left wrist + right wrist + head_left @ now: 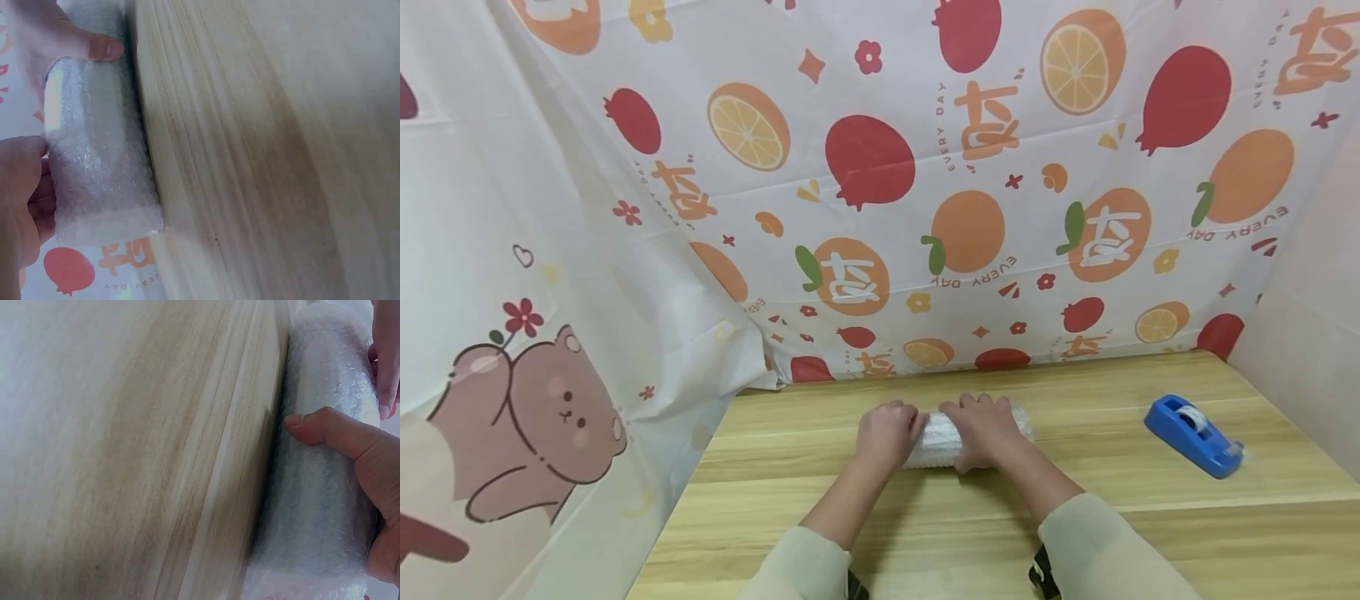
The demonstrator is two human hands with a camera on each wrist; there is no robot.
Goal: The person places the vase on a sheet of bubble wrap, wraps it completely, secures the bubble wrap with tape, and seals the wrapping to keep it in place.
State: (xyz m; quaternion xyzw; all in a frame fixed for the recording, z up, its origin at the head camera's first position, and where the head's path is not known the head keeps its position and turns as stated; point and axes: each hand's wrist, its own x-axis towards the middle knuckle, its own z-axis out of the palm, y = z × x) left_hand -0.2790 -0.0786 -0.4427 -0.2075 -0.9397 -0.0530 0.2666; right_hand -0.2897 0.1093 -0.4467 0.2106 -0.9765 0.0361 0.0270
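Note:
A cylindrical roll of bubble wrap [938, 442] lies crosswise on the wooden tabletop, its clear bubbles plain in the left wrist view. My right hand [983, 429] grips it right of its middle. In the right wrist view that thumb [306, 427] lies across the near side, while the fingers are hidden behind the roll. Toward the roll's left end is my left hand [886, 435], with curled fingers [42, 206] against the far side, holding the wrap there. Exactly what those fingertips pinch is hidden. What lies inside the roll cannot be made out.
A blue tape dispenser [1195, 437] with a roll of clear tape stands on the tabletop [1120, 542] to the right. Behind the table hangs a white cloth [887, 242] printed with fruit. Another cloth with a bear [561, 408] drapes along the left side.

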